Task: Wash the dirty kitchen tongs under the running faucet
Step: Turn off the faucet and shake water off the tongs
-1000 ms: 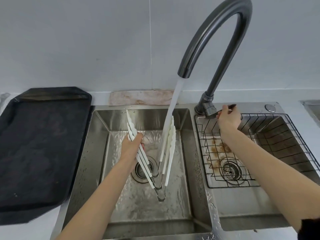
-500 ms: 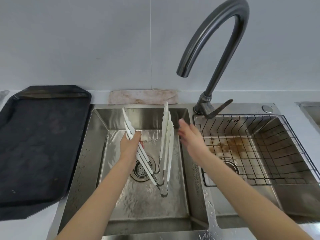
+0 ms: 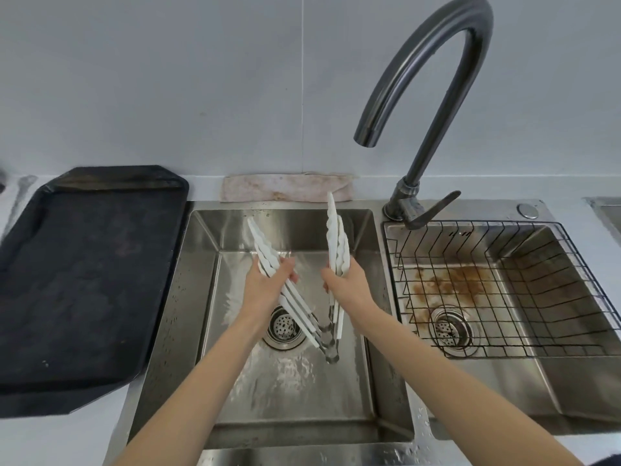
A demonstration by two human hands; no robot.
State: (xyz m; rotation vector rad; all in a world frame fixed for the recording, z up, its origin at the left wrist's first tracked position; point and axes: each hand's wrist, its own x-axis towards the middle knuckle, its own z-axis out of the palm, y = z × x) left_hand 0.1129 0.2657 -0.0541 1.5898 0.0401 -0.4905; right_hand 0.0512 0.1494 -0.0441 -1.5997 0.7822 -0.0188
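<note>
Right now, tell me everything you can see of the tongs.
The tongs are spread wide in a V over the left sink basin, hinge end low near the drain, tips pointing up and away. Each arm has a white scalloped tip on a metal shaft. The left hand grips the left arm mid-length; the right hand grips the right arm. No water falls on them from the faucet.

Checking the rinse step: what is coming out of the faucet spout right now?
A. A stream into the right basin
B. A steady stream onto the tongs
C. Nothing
C: the faucet spout is dry, with no stream above the tongs held over the left basin.
</note>
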